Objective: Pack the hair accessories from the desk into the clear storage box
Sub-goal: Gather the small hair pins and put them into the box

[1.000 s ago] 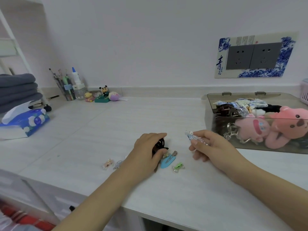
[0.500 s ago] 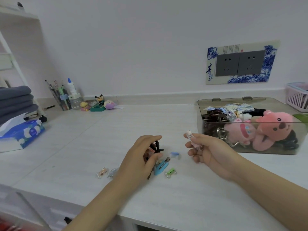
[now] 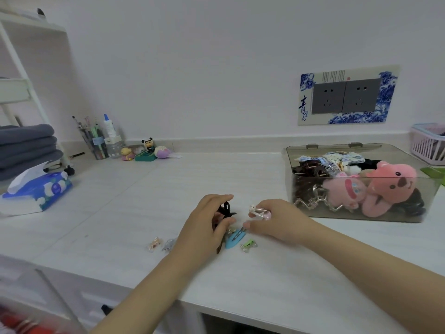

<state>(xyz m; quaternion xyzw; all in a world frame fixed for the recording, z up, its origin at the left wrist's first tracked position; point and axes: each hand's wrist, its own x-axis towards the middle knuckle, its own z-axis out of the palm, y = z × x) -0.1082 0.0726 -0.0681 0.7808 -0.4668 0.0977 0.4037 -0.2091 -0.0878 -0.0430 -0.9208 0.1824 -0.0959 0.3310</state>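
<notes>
Left hand (image 3: 207, 225) is gripping a black claw clip (image 3: 225, 209); right hand (image 3: 272, 220), pinching a small pin (image 3: 260, 211), is reaching for the blue clip (image 3: 234, 239) left of the clear box (image 3: 356, 216); better pinching its raised end.

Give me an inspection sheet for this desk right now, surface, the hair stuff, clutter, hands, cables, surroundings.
Surface: white desk, pale wood-grain top.
Job's things: clear storage box at right, lid open, already holding clips and pink plush toys; loose on the desk are a blue snap clip, a green mini clip and two pale mini clips.
Clutter: tissue pack, pen cup, small figurines.
Hands: left hand grips a black claw clip; right hand pinches a small pink clip.
Cables: nothing seen.
Surroundings: wall sockets, folded grey towels, pink basket.
</notes>
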